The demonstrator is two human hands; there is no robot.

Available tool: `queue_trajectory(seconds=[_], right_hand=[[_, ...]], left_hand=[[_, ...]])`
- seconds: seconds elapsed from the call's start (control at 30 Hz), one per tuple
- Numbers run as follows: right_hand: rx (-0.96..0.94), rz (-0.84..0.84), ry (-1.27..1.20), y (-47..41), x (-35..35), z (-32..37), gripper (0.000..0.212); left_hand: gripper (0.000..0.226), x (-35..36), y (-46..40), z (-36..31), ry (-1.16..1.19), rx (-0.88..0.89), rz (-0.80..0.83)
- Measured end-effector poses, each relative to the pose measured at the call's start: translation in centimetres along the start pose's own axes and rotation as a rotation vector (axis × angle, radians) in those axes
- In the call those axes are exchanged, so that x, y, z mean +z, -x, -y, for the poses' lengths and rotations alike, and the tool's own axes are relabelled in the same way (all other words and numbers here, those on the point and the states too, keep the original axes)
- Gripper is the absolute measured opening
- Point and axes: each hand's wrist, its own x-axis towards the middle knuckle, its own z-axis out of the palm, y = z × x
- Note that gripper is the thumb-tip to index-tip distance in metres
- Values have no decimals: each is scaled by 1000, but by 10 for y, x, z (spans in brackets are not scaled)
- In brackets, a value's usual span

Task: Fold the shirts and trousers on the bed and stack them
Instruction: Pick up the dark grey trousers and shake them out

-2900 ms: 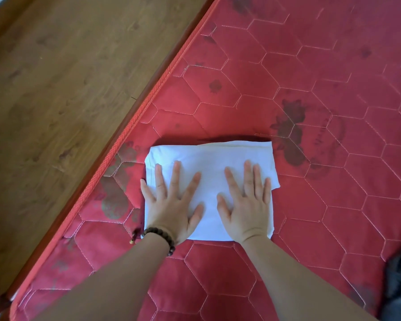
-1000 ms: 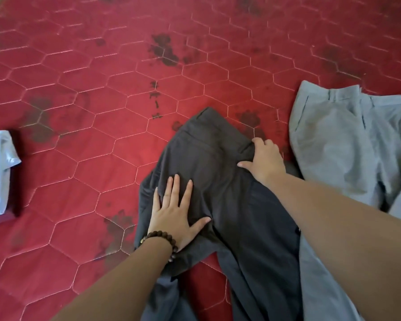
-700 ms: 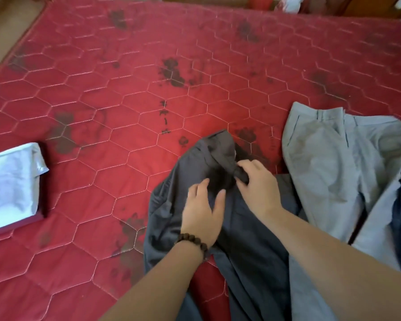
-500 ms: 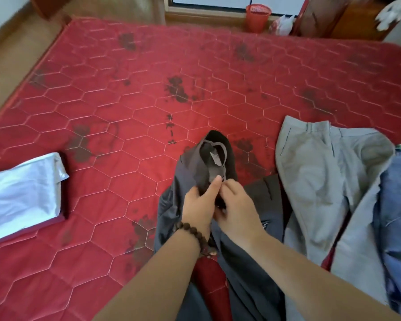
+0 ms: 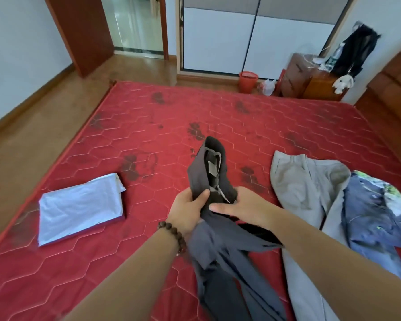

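Gripped dark grey cloth trousers (image 5: 208, 172) at the waistband with both hands, left hand (image 5: 188, 210) and right hand (image 5: 245, 208), above the red quilted bed (image 5: 148, 135); folded white shirt (image 5: 79, 207) lay well left

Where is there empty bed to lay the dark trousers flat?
Bare red mattress lies between the folded white shirt and the dark trousers, and across the far half toward the red bin. The right side is crowded: grey trousers and a blue garment overlap there.
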Motion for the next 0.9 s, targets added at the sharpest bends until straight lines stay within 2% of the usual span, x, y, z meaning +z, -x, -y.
queue_trajectory(seconds=[0.1,0.2,0.33,0.43,0.57,0.67,0.77,0.83,0.9], right_hand=[[-169,-56,88,44,7,50,18],[-267,-179,41,93,12,104,32],[-335,-343,-32,155,13,171,66],[-335,-379,49,200,5,212,64],[-404,-578,229,250,-14,254,32],[-435,-693,215,277,-32,276,25],[-422,-692,277,295,-51,289,24],[-401,-689,313,306,-65,292,17],[-386,-713,385,318,-83,294,15]], left_hand=[[23,-15,46,-49,79,17,64],[32,-24,96,-106,139,49,165],[34,-26,158,-182,168,79,333],[38,-24,198,-230,142,93,413],[44,-19,238,-277,153,112,294],[37,-18,255,-305,108,167,100],[42,-19,274,-328,-164,275,31],[23,-23,290,-342,-372,350,48],[20,-31,299,-355,-540,374,-11]])
